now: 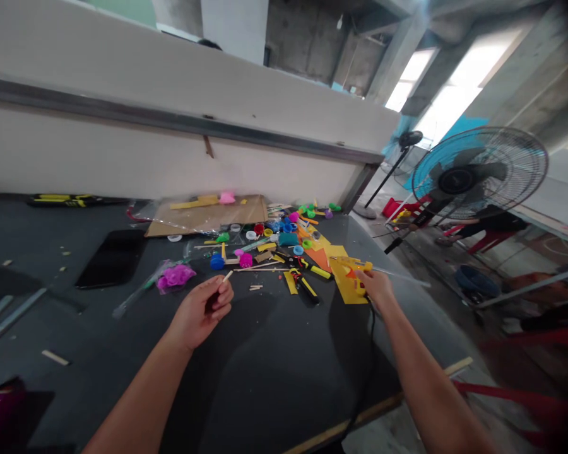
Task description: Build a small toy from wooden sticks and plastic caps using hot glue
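Between the thumb and fingers of my left hand [204, 309] is a short wooden stick [228, 276], its pale end poking out. My right hand [375, 289] is wrapped round a yellow hot glue gun [355, 268] whose nozzle points left; a clear glue stick [404, 277] juts from its back and a dark cord hangs below. Under the glue gun lies yellow paper [345, 290]. Black and yellow pliers [303, 282] rest between the two hands. A few small stick pieces [255, 287] lie just right of my left hand.
A phone [111, 258] and a bagged purple clump [175, 277] lie to the left. Coloured caps [259, 230], sticks and paper scraps are heaped at the back, beside cardboard [208, 217]. A white partition [170, 151] borders the table; a standing fan [459, 180] is at right.
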`<state>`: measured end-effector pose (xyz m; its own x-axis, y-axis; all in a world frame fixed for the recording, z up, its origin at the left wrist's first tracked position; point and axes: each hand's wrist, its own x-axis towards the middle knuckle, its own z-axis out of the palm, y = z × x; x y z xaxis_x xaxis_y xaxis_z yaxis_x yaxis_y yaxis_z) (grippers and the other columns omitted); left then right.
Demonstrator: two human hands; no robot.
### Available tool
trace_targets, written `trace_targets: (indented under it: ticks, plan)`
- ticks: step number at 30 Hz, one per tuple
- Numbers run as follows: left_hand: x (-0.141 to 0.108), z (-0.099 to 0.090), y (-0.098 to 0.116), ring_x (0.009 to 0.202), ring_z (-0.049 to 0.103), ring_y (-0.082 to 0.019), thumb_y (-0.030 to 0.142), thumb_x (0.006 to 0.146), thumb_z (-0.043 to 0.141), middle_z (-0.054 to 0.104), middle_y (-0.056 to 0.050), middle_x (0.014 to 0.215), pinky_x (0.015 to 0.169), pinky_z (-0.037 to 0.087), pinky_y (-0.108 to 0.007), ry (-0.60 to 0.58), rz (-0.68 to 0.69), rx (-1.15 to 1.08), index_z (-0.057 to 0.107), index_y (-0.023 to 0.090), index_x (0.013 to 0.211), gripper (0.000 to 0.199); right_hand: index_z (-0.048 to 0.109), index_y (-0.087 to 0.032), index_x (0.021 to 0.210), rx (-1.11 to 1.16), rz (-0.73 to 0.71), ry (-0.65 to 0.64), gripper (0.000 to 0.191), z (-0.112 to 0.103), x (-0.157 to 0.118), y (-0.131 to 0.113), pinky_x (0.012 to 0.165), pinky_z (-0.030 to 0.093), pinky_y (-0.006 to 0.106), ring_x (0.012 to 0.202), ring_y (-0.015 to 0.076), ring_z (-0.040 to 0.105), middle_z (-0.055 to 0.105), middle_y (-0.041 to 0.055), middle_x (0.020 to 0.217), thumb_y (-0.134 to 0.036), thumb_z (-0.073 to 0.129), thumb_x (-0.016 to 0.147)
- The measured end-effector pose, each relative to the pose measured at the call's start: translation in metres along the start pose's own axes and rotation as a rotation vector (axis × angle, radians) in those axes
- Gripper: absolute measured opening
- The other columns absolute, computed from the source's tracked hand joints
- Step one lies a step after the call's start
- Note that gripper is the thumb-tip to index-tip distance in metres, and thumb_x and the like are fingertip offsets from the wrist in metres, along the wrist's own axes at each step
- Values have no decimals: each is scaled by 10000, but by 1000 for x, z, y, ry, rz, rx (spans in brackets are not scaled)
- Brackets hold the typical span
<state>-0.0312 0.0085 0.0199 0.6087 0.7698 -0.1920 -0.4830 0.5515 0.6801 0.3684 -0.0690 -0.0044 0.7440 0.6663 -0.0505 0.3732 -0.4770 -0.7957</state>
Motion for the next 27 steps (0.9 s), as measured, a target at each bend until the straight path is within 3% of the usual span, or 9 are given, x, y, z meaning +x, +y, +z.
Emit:
trace_targets:
  ticks: [5,6,8,9,11,13,14,19,27]
  plan:
    - [3,-2,-5,441,254,-44,233,817,528,353,39,549,357,234,-140,89,17,112,456,143,621,228,582,-146,499,-391,36,71,236,-14,-2,-30,751,416,400,932,344,583,642,165,700,-315,681,631]
    - [4,-2,-6,448,262,-45,236,812,536,362,38,556,361,234,-142,98,19,136,458,143,626,223,617,-145,575,-505,-24,84,220,-10,-8,-41,759,412,388,926,322,586,651,161,757,-338,651,673]
    - [5,-4,-9,454,269,-46,246,803,546,371,38,563,365,231,-145,111,20,178,461,143,631,218,654,-158,798,-590,-355,128,216,8,-29,-65,767,411,340,901,251,589,656,127,872,-343,543,786]
    - [5,-4,-10,454,267,-46,250,799,549,370,40,561,366,228,-147,116,20,197,460,144,630,219,647,-172,858,-545,-523,76,207,23,-41,-77,763,412,310,875,215,590,657,98,891,-313,499,824]
    - [6,-5,-11,448,259,-45,255,790,555,364,44,552,363,217,-150,131,23,234,455,145,622,224,641,-196,898,-405,-826,-208,202,57,-67,-97,761,413,252,837,154,588,657,47,894,-252,450,866]
    - [6,-5,-11,442,247,-43,264,787,555,359,47,544,360,204,-150,147,26,268,449,146,612,236,646,-199,878,-350,-1006,-470,188,92,-87,-111,770,410,232,844,138,581,650,27,872,-222,460,869]
    - [5,-6,-10,439,239,-42,268,788,552,357,48,541,359,197,-150,153,28,282,446,146,609,241,650,-193,865,-360,-1046,-530,175,108,-93,-115,771,409,233,845,140,577,644,27,853,-204,475,862]
    - [4,-8,-7,439,227,-43,272,796,540,348,50,530,361,194,-150,167,43,282,437,149,605,251,651,-171,867,-423,-1021,-629,111,148,-96,-115,726,400,226,795,137,569,620,38,845,-146,573,792]
    - [1,-7,-5,443,230,-41,279,817,524,344,48,540,358,191,-146,150,14,200,444,150,631,240,614,-164,807,-444,-982,-593,59,153,-90,-107,692,397,241,765,146,559,615,49,820,-159,560,784]
